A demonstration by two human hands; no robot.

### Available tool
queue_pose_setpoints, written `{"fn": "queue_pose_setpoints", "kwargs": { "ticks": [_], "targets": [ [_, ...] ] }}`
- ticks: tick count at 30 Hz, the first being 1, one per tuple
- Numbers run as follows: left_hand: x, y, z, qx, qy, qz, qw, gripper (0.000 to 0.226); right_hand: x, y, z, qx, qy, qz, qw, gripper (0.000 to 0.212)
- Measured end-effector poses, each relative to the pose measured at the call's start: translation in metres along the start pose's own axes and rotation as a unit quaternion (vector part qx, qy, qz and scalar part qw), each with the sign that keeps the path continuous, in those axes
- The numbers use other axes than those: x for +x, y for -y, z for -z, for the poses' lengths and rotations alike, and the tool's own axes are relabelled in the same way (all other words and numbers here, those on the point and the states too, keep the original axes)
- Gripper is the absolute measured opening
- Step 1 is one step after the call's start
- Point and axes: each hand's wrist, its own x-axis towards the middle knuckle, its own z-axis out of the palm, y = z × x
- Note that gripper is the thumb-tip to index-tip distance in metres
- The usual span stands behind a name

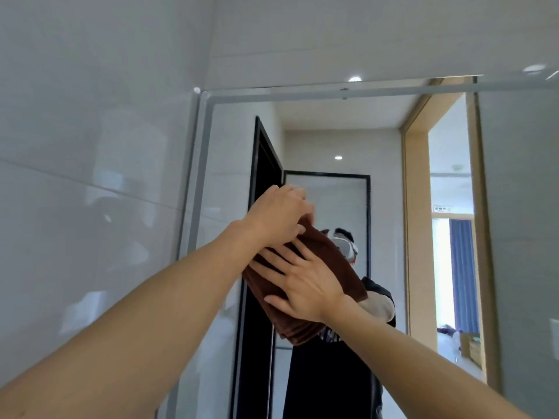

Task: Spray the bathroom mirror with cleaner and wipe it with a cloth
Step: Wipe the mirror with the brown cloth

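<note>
Pressing a folded brown cloth (pixel 305 285) flat against the mirror (pixel 390 225), you have both hands raised in front of you, arms extended up from the near edge of the view.

Right hand (pixel 305 285): the fingers are spread wide and straight, laid flat on the near face of the cloth. The fingertips point up and to the left; the thumb lies along the lower left part of the cloth. The cloth extends past the palm on both sides, with its lower folded edge showing below the hand and its upper right part showing above the knuckles.

Left hand (pixel 278 216): it sits on the upper left end of the cloth, above the right hand. The fingers bend over the top edge of the cloth, and the thumb tip rests on the near face, just beside the right hand's fingertips. Whether the fingers close fully behind the cloth cannot be told, as the hand is blurred.

The cloth lies tilted, its long side running from upper left to lower right, near the left part of the mirror. The mirror frame (pixel 208 122) borders a pale tiled wall (pixel 90 146) on the left. The glass reflects a dark door (pixel 266 164) and a person wearing a white headset (pixel 344 246).
</note>
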Motion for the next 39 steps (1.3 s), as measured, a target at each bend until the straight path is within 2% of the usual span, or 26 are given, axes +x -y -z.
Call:
{"fn": "queue_pose_setpoints", "kwargs": {
  "ticks": [4,5,10,14,16,18,19,21,23,25,27,29,32,35,39],
  "targets": [
    [-0.003,0.001,0.009,0.043,0.060,-0.052,0.996,0.017,-0.006,0.001,0.002,0.023,0.038,0.015,0.999,0.069],
    [-0.005,-0.001,0.010,0.042,0.065,-0.058,0.995,0.021,-0.008,0.001,0.002,0.029,0.045,0.018,0.998,0.069],
    [-0.018,-0.010,0.014,-0.015,0.057,-0.019,0.998,0.029,-0.015,0.005,0.020,0.035,0.063,0.040,0.997,0.066],
    [-0.026,-0.015,0.028,-0.036,0.069,0.009,0.997,0.027,-0.025,0.015,0.056,0.115,0.004,0.040,0.993,0.055],
    [-0.031,-0.019,0.038,-0.055,0.083,0.023,0.995,0.021,-0.043,0.017,0.079,0.153,-0.076,-0.002,0.985,0.042],
    [-0.038,-0.024,0.045,-0.086,0.099,0.033,0.991,0.019,-0.068,0.016,0.098,0.142,-0.154,-0.112,0.971,0.036],
    [-0.042,-0.027,0.047,-0.104,0.109,0.031,0.988,0.018,-0.079,0.015,0.108,0.135,-0.164,-0.181,0.960,0.043],
    [-0.049,-0.037,0.051,-0.130,0.126,0.024,0.983,0.016,-0.098,0.011,0.122,0.163,-0.107,-0.291,0.937,0.065],
    [-0.056,-0.047,0.052,-0.141,0.126,0.025,0.982,0.014,-0.110,0.006,0.128,0.279,0.008,-0.357,0.891,0.075],
    [-0.063,-0.055,0.051,-0.148,0.111,0.033,0.982,0.014,-0.121,-0.004,0.128,0.387,0.106,-0.364,0.841,0.060],
    [-0.071,-0.060,0.049,-0.167,0.095,0.042,0.980,0.014,-0.132,-0.011,0.128,0.426,0.166,-0.332,0.825,0.033],
    [-0.081,-0.064,0.047,-0.193,0.093,0.048,0.976,0.014,-0.142,-0.013,0.131,0.429,0.170,-0.321,0.827,0.020],
    [-0.096,-0.073,0.046,-0.207,0.149,0.051,0.966,0.017,-0.147,-0.019,0.142,0.377,0.165,-0.306,0.858,0.014],
    [-0.109,-0.082,0.047,-0.222,0.180,0.075,0.955,0.024,-0.149,-0.031,0.159,0.368,0.197,-0.288,0.862,0.004],
    [-0.159,-0.126,0.029,-0.261,0.044,0.124,0.956,0.027,-0.179,-0.010,0.170,0.318,0.107,-0.301,0.893,0.005]
  ]
}}
